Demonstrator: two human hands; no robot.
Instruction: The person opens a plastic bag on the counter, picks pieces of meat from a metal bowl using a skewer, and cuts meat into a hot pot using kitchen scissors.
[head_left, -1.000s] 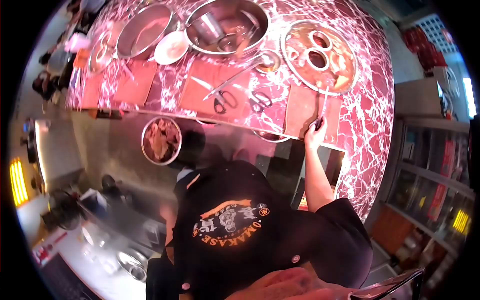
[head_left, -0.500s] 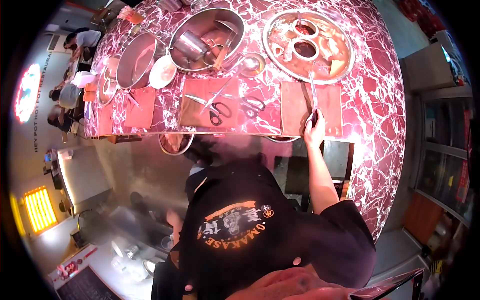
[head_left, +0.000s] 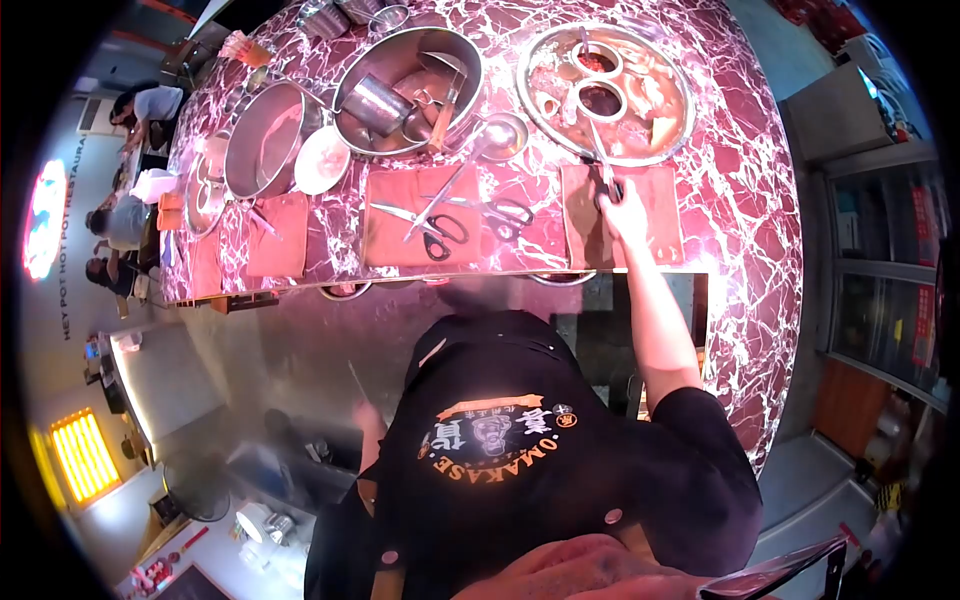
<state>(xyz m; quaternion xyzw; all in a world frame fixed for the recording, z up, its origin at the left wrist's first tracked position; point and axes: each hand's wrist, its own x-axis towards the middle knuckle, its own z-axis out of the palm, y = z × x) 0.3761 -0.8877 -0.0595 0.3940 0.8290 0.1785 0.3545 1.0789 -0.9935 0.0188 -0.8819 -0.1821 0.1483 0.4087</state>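
Note:
My right hand [head_left: 622, 215] is closed around the dark handles of a pair of scissors [head_left: 601, 150]. Their blades point away from me, tips at the near rim of a large round metal tray [head_left: 690, 115] of food in brown liquid. Two small round bowls, the far bowl [head_left: 599, 60] and the near bowl [head_left: 600, 100], stand in that tray. Beneath the hand lies a brown cloth [head_left: 655, 215]. Low beside my body, away from the counter, my left hand [head_left: 368, 415] seems closed on a thin stick-like thing [head_left: 357, 380], blurred and small.
Black-handled scissors [head_left: 445, 240] lie on another brown cloth [head_left: 385, 240]. Behind them stand a large oval pot [head_left: 475, 75] with a metal cylinder and ladle inside, a second pot [head_left: 232, 165], a white bowl [head_left: 322, 160] and a ladle [head_left: 502, 138]. Several people are at far left.
My right hand has moved forward and slightly left with the scissors, toward the tray. The left hand has risen a little, and a thin stick-like thing now shows at it.

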